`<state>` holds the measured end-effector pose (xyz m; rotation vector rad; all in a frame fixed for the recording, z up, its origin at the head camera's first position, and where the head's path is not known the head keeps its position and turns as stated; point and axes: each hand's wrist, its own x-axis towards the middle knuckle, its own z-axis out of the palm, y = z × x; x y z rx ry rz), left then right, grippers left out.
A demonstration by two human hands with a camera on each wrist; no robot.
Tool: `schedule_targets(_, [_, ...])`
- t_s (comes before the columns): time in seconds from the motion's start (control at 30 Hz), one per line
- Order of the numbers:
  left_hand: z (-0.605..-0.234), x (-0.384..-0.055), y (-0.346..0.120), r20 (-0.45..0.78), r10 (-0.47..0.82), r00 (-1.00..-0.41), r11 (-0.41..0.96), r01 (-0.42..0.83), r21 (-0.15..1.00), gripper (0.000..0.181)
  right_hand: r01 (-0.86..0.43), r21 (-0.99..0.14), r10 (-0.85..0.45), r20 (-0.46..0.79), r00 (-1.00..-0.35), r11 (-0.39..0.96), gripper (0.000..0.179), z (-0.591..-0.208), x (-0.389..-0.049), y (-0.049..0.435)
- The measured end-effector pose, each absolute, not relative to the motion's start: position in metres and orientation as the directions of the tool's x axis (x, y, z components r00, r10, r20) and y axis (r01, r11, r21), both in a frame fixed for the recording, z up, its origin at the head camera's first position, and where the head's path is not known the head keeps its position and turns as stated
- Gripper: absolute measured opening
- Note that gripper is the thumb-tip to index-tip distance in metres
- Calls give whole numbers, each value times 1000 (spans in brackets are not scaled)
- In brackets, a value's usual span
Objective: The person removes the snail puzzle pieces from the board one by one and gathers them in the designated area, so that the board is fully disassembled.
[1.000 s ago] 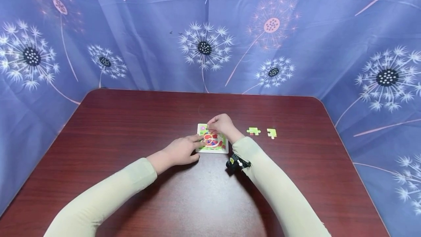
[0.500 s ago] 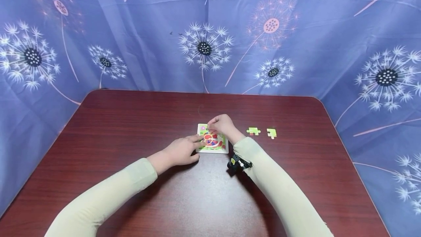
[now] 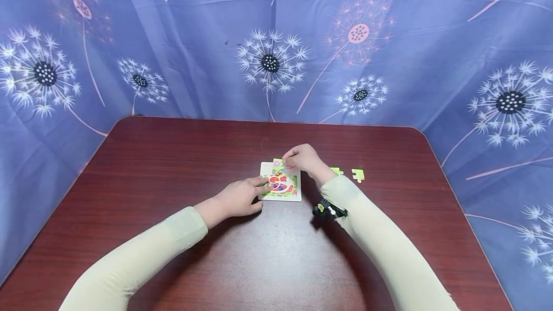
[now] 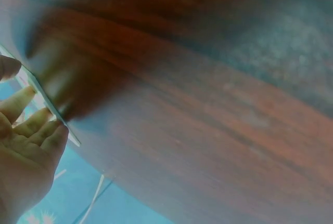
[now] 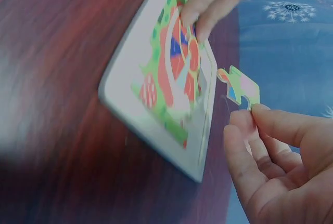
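Observation:
A small jigsaw puzzle in a white tray lies flat on the table, its picture red, blue and green. My left hand rests on the tray's left side with fingers spread over the picture. Between thumb and fingertip my right hand pinches a green jigsaw piece with a pink patch, raised over the tray's far edge. In the right wrist view, a bare white part of the tray shows where pieces are out. The left wrist view catches the left hand's fingers on the tray's edge.
Two loose green jigsaw pieces lie right of the tray; one piece is in full view, while the other piece is partly behind the right wrist. The dark red table ends at a blue dandelion-print curtain.
My right hand has lifted a green piece out of the tray's upper part and moved slightly right and away. The left hand has stayed in place.

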<state>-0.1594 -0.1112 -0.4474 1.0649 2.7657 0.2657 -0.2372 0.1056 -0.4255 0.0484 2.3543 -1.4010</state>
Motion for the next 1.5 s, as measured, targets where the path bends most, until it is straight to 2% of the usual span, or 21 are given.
schedule_targets(0.43, [-448,-160,-112,-69,684,-726,721,658,219,51,213,-792,-201,-388,-900,572,21,-413,-245,144])
schedule_targets(1.03, [-444,-157,-110,-85,667,-740,737,640,218,51,197,-740,-226,-429,-874,643,21,-412,-248,173])
schedule_targets(1.5, [-446,-159,-111,-91,672,-735,733,643,222,52,252,-713,-210,-491,-845,654,17,-414,-252,186])
